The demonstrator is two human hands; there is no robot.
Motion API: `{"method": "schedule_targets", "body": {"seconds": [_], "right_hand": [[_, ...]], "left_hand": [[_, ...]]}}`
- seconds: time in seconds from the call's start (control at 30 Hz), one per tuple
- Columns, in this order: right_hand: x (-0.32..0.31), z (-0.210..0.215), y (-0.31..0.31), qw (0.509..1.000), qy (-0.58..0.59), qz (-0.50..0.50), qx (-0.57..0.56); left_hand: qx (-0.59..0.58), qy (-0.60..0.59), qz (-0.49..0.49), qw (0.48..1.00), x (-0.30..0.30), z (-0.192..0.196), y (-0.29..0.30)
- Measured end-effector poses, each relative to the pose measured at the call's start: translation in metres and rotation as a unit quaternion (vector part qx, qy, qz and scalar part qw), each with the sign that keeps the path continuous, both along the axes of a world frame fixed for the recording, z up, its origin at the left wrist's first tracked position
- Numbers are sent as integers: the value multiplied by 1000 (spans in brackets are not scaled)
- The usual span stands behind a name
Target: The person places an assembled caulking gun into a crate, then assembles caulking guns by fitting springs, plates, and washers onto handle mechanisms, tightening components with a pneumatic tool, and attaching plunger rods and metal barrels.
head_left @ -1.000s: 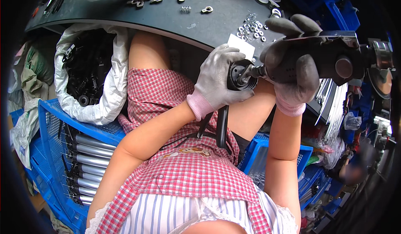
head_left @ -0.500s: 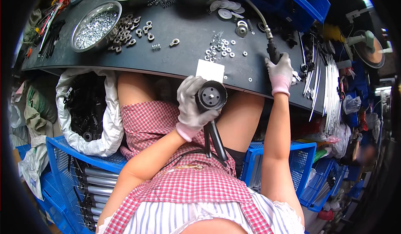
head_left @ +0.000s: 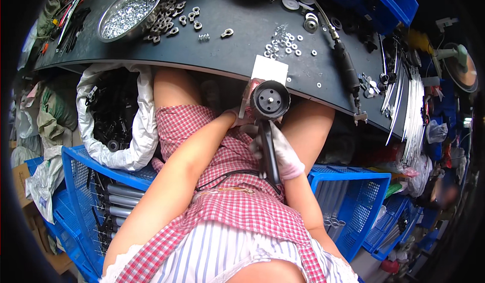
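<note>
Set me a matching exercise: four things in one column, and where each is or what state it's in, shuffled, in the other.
Column one
1. black round-headed part
2. hand tool with a hose
3. white sack
4. metal bowl

Column two
A. standing open, with black pieces inside
B. on the table, filled with small shiny pieces
C. held in the right hand
D. lying unheld on the table

Pairs: 1-C, 2-D, 3-A, 4-B

Texts: none readable | labels, brands: none readable | numbers, signs: none readable
</note>
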State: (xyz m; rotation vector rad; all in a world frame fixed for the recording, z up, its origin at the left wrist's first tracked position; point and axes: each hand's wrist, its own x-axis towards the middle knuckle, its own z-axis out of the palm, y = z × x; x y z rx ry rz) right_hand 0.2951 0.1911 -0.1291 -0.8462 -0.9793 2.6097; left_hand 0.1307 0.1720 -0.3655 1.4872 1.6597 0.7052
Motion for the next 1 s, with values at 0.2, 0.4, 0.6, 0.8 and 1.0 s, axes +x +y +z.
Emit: {"method": "schedule_targets", "body": {"seconds": [0.2,0.4,0.6,0.8,1.0], "right_hand": [[-21,-3,1,930,-243,69,269],[-31,-39,-14,920,-231,14,315],[25,45,75,749,-255,316,523],[-35,49,148,621,-269,-98,730],[-62,31,171,554,-300,-39,776]], "left_hand": [[-78,68,82,991,10,-10,-1],[45,28,100,994,3,32,-11],[-135,257,2,957,-46,172,-51],[153,-67,347,923,-18,286,-78],[313,102,215,920,11,288,-22]]}}
